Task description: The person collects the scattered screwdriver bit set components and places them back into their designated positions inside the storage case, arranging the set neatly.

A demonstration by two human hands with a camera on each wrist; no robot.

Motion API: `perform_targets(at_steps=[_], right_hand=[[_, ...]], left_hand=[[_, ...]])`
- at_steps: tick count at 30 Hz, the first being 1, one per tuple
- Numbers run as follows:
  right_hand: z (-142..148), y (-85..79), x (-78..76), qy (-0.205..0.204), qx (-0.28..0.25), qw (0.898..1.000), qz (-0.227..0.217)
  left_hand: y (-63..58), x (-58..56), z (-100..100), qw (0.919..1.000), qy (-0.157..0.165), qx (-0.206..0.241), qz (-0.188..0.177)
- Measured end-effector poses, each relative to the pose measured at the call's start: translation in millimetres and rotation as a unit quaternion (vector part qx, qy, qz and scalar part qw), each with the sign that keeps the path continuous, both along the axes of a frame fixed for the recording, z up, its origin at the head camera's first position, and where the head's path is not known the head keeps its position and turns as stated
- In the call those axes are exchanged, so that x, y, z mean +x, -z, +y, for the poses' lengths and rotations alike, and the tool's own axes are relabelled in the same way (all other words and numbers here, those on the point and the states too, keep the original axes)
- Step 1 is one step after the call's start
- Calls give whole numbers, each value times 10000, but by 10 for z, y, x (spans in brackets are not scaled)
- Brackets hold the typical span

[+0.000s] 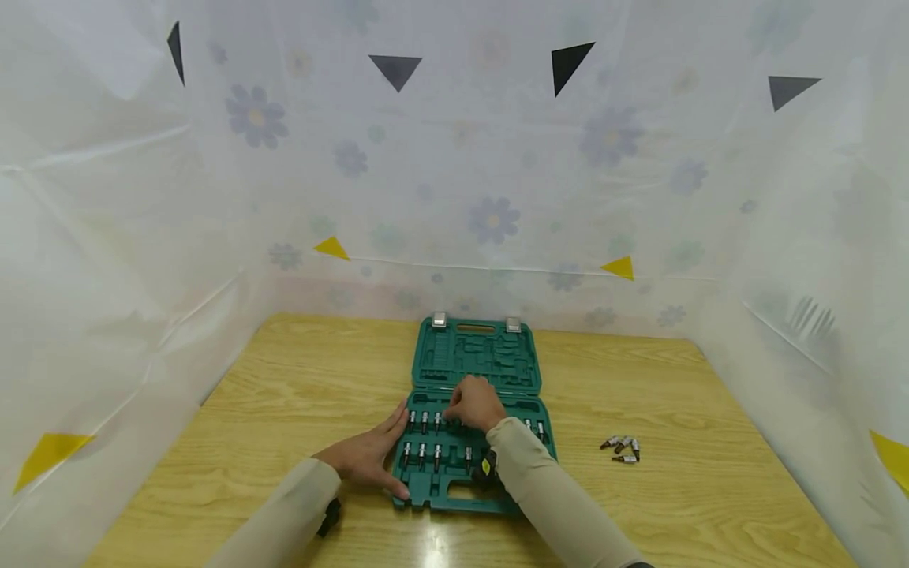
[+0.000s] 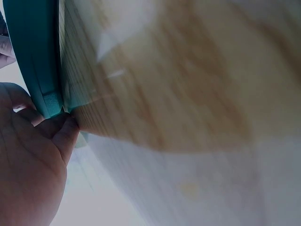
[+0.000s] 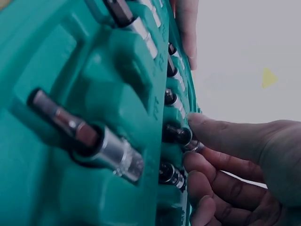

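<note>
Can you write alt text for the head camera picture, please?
A person's right hand works at small silver-and-dark metal bits in an open green rectangular plastic case, while the left hand touches the case's left side. More loose bits lie to the right on the yellowish wooden table.

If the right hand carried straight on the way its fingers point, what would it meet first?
Past the bit it pinches, the right hand would probably meet the green case first, though depth is unclear.

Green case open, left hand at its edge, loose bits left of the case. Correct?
Wrong side: the loose bits lie right of the green case, per the head view. The case is open, left hand at its edge.
</note>
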State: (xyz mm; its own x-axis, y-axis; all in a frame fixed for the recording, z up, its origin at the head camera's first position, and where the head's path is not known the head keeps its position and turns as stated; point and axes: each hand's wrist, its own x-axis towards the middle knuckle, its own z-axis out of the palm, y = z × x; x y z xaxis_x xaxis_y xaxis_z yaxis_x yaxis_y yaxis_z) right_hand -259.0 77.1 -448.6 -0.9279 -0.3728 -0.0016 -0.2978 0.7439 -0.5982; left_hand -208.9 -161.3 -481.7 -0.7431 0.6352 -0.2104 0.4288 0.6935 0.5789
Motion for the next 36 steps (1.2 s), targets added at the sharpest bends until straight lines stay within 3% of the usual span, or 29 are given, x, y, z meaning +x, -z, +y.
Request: perform_targets(at_steps=[18,25,36], right_hand=[[46,20,-69,-166,-125,9996,-177],[36,7,-103,61,-77,9995,-298],[71,108,-167,133,60,9998,-102]], left_hand=[[-6,-9,7,10000,18,-6,-23],[-22,0,6,10000,17,25,-50],[-18,2,12,10000,51,-21,-25]])
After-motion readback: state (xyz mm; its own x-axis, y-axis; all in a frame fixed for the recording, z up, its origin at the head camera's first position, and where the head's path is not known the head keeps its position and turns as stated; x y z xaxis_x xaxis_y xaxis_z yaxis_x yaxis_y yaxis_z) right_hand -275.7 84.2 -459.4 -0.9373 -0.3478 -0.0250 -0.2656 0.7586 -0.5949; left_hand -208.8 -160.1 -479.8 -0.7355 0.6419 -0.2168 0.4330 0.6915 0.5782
